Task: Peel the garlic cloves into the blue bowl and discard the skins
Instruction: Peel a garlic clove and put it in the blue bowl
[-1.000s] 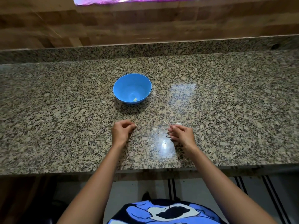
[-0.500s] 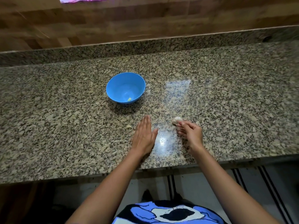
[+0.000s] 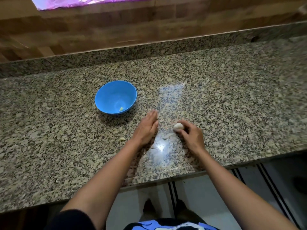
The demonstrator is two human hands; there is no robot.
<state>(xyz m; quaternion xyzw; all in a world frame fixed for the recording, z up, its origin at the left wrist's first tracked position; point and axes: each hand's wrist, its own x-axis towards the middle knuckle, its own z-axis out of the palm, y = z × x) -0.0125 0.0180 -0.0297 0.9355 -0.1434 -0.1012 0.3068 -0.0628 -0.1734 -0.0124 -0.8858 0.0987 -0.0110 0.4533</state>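
Note:
A blue bowl (image 3: 106, 92) stands on the granite counter with one small peeled clove (image 3: 121, 109) lying at its bottom. My left hand (image 3: 146, 127) lies flat on the counter with straight fingers, just right of and below the bowl. My right hand (image 3: 191, 134) pinches a whitish piece of garlic (image 3: 178, 126) between its fingertips, low over the counter. A loose bit of garlic skin (image 3: 122, 139) lies on the counter left of my left wrist. Thin skin flakes (image 3: 166, 136) lie between my hands.
The speckled granite counter (image 3: 232, 105) runs left to right, with a raised granite lip and a wooden wall behind it. Its front edge (image 3: 166, 181) is near my body; tiled floor shows below.
My left hand went from curled to flat and slid right and forward toward my right hand. My right hand has lifted the garlic piece into its fingertips.

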